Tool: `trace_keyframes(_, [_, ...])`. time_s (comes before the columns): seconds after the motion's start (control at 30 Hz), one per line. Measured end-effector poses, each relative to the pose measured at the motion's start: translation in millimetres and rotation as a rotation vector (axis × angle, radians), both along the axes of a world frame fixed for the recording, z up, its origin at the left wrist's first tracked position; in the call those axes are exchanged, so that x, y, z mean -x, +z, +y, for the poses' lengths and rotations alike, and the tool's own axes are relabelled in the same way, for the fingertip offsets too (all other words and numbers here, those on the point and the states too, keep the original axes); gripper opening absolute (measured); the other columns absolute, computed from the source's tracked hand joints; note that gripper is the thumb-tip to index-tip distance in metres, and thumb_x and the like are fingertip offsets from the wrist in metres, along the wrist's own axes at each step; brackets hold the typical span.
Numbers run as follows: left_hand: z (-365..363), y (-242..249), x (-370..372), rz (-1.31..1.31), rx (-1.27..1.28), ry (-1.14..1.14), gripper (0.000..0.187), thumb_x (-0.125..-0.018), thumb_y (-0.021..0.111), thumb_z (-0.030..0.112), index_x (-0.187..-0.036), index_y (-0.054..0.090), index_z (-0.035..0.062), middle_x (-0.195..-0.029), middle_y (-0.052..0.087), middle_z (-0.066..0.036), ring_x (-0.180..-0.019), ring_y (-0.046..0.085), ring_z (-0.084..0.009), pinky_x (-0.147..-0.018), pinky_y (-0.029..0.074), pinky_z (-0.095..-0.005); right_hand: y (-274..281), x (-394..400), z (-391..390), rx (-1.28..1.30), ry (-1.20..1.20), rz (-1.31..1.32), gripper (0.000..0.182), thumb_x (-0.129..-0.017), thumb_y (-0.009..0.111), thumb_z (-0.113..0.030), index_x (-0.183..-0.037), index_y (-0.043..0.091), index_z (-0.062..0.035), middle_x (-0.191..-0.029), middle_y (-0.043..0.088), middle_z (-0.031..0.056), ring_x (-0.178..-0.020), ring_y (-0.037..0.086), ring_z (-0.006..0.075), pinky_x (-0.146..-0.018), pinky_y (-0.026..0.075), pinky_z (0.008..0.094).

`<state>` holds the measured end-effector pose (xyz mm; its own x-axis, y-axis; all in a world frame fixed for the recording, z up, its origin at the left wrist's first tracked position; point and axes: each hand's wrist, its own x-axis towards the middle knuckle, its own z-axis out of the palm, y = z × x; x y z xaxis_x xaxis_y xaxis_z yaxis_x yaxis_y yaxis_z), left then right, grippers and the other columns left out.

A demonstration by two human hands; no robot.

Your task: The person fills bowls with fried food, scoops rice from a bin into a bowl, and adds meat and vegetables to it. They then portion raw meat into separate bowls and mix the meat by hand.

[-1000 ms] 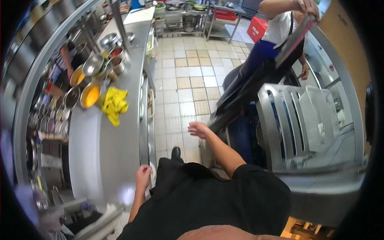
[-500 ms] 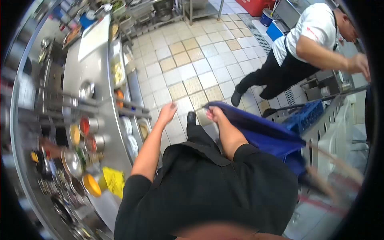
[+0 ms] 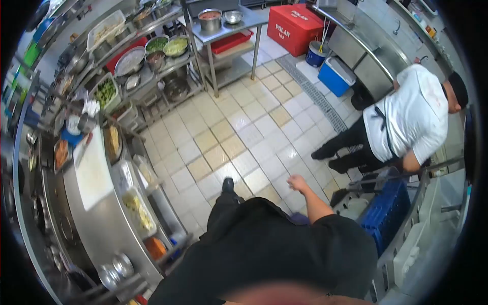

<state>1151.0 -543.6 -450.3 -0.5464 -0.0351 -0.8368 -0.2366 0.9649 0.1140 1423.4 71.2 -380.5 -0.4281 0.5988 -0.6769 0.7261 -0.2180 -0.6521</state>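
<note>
Right hand (image 3: pixel 298 183) over floor tiles (image 3: pixel 251 134), left hand now unseen

Purple item (image 3: pixel 299 218), mostly hidden, beside forearm (image 3: pixel 316 206)

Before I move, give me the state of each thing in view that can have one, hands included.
Right hand: nothing visible in it, held above the floor
Left hand: out of view
Purple-blue item: mostly hidden, state unclear
Red cooler: lid shut
Blue cooler: lid shut
Metal pot: uncovered, red contents showing
Blue bucket: upright, stick standing in it
Cutting board: lying flat
</note>
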Motion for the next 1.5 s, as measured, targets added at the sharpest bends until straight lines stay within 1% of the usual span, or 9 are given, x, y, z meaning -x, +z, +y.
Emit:
trace_keyframes(0.2, [309.9, -71.2, 298.6, 0.721, -0.436, -0.464, 0.032, -0.087, 0.055, 0.028, -0.098, 0.063, -0.0009, -0.097, 0.065, -0.021, -0.093, 0.061, -0.0358, -0.083, 0.047, -0.047, 45.1, -25.0, 94.9, 0.265, -0.103, -0.453, 0.024, -0.084, 0.059, -0.021, -0.104, 0.064, -0.0092, -0.088, 0.063, 0.0068, -0.073, 0.064, 0.0193, -0.056, 0.046, 0.0376])
trace_keyframes(0.3, [591.2, 104.5, 417.3, 0.252, -0.853, 0.19, 0.036, -0.091, 0.052, 0.024, -0.12, 0.058, 0.0047, -0.091, 0.063, -0.005, -0.078, 0.058, -0.0157, -0.066, 0.047, -0.0313, 73.1, -15.7, 180.8, 0.445, -0.172, -0.462, 0.019, -0.085, 0.058, -0.021, -0.097, 0.064, -0.0071, -0.086, 0.064, 0.0074, -0.071, 0.064, 0.0205, -0.056, 0.046, 0.0386])
trace_keyframes(0.43, [808.4, 265.5, 491.5, 0.23, -1.292, -0.171, 0.036, -0.093, 0.056, 0.026, -0.123, 0.055, 0.005, -0.095, 0.062, 0.001, -0.084, 0.058, -0.0101, -0.072, 0.045, -0.0265, 69.6, 43.8, 342.1, 0.223, -0.3, -0.434, 0.019, -0.085, 0.058, -0.021, -0.083, 0.064, -0.0035, -0.07, 0.063, 0.0084, -0.056, 0.061, 0.0211, -0.049, 0.044, 0.0381])
trace_keyframes(0.57, [913.3, 333.5, 523.3, -0.155, -1.482, 0.131, 0.031, -0.096, 0.053, 0.023, -0.12, 0.053, 0.004, -0.11, 0.062, -0.008, -0.094, 0.064, -0.0193, -0.078, 0.052, -0.0319, 23.5, 149.2, 539.6, -0.19, -0.188, -0.108, 0.022, -0.08, 0.056, -0.014, -0.061, 0.056, -0.003, -0.058, 0.058, 0.0084, -0.044, 0.053, 0.0171, -0.038, 0.036, 0.0324])
trace_keyframes(0.67, [978.5, 353.6, 560.3, -0.043, -1.449, 0.212, 0.031, -0.096, 0.052, 0.023, -0.121, 0.052, 0.0033, -0.11, 0.062, -0.01, -0.093, 0.064, -0.0198, -0.079, 0.053, -0.0338, 84.6, 316.0, 643.2, -0.252, -0.116, 0.089, 0.04, -0.077, 0.057, -0.013, -0.115, 0.06, 0.0009, -0.071, 0.063, 0.0068, -0.06, 0.058, 0.0139, -0.052, 0.045, 0.027])
trace_keyframes(0.83, [1085.0, 393.7, 651.5, 0.014, -1.619, 0.276, 0.033, -0.096, 0.052, 0.022, -0.12, 0.05, 0.0003, -0.109, 0.061, -0.014, -0.095, 0.063, -0.0223, -0.081, 0.054, -0.0329, 209.4, 575.0, 780.3, -0.277, 0.344, 0.428, 0.042, -0.083, 0.063, -0.014, -0.12, 0.056, 0.005, -0.107, 0.065, 0.015, -0.088, 0.065, 0.018, -0.078, 0.051, 0.0292])
trace_keyframes(1.03, [1269.8, 372.0, 810.9, 0.258, -1.523, 0.506, 0.049, -0.09, 0.062, 0.03, -0.119, 0.048, -0.0073, -0.113, 0.057, -0.02, -0.093, 0.064, -0.026, -0.076, 0.056, -0.0336, 321.5, 792.1, 905.8, -0.246, 0.487, 0.805, 0.03, -0.087, 0.061, -0.013, -0.113, 0.059, 0.0024, -0.092, 0.066, 0.0078, -0.083, 0.063, 0.014, -0.078, 0.05, 0.0265])
trace_keyframes(1.27, [1398.9, 328.8, 968.5, 0.425, -0.394, -0.109, 0.053, -0.09, 0.055, 0.044, -0.112, 0.055, -0.0049, -0.089, 0.062, -0.022, -0.075, 0.066, -0.0291, -0.062, 0.056, -0.0432, 324.0, 944.4, 1037.6, -0.257, 0.651, 0.779, 0.03, -0.085, 0.064, -0.014, -0.11, 0.061, 0.0028, -0.095, 0.067, 0.0092, -0.084, 0.063, 0.014, -0.078, 0.05, 0.0266])
trace_keyframes(1.5, [1423.7, 245.0, 1004.3, 0.415, -0.35, 0.57, 0.016, -0.081, 0.057, 0.013, -0.084, 0.062, -0.0019, -0.073, 0.065, -0.016, -0.059, 0.066, -0.0275, -0.054, 0.056, -0.0419, 275.7, 1122.0, 1093.5, -0.82, 0.993, 0.47, 0.062, -0.081, 0.066, -0.04, -0.12, 0.055, 0.007, -0.122, 0.056, 0.0282, -0.117, 0.053, 0.0404, -0.099, 0.042, 0.0425])
